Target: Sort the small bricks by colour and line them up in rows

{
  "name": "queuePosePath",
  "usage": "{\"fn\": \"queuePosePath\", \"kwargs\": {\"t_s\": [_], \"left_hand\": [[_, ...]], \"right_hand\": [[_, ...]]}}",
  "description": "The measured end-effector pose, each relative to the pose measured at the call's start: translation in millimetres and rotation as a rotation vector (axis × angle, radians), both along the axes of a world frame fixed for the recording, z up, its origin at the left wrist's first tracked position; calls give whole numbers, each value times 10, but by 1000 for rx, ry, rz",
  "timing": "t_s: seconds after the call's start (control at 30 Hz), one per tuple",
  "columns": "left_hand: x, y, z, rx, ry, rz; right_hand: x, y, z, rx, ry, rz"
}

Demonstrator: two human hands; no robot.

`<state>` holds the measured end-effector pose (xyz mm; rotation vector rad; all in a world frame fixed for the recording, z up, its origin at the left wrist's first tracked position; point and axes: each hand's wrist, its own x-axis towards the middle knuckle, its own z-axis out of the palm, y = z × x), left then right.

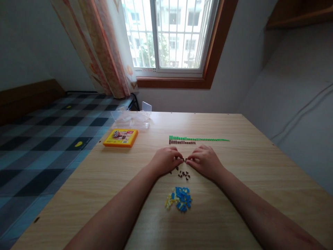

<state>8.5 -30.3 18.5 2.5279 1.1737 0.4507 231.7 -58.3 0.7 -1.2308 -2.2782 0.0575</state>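
Some tiny dark brown plastic bricks [184,159] are at the fingertips, a bit right of the middle of the frame and below its centre. Just under them lie more loose brown bricks [184,174], some right beside the left wrist. Nearer the bottom is a messy heap of blue and pale yellow bricks [183,199], between the two arms. Just above the hands is a short row of brown bricks [179,142], and above that a longer row of bright green bricks [197,139]. Left of the middle is a flat yellow-orange box [121,138], with clear plastic trays [132,118] behind it. All this is on a pale wooden table [252,163].

The left hand [166,160] and right hand [205,160] come in from the bottom corners and nearly meet. Both have bent fingers, and thumb and fingertips pinch the tiny bricks.

Those bricks are too small to tell which way they point. Both rows run long from left to right, and the green one gets thinner toward the right.
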Motion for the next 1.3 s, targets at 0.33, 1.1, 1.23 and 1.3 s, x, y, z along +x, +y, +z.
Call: {"fn": "queuePosePath", "kwargs": {"t_s": [0.33, 1.1, 1.23, 1.3], "left_hand": [[-222, 1, 153, -115, -29, -15], [-333, 40, 260, -372, 97, -134], [-334, 30, 285, -366, 111, -150], [-336, 33, 276, -354, 116, -145]], "right_hand": [[80, -4, -7, 15, 45, 64], [93, -72, 24, -78, 200, 181], [95, -61, 20, -83, 208, 179], [94, -66, 26, -91, 215, 191]]}}
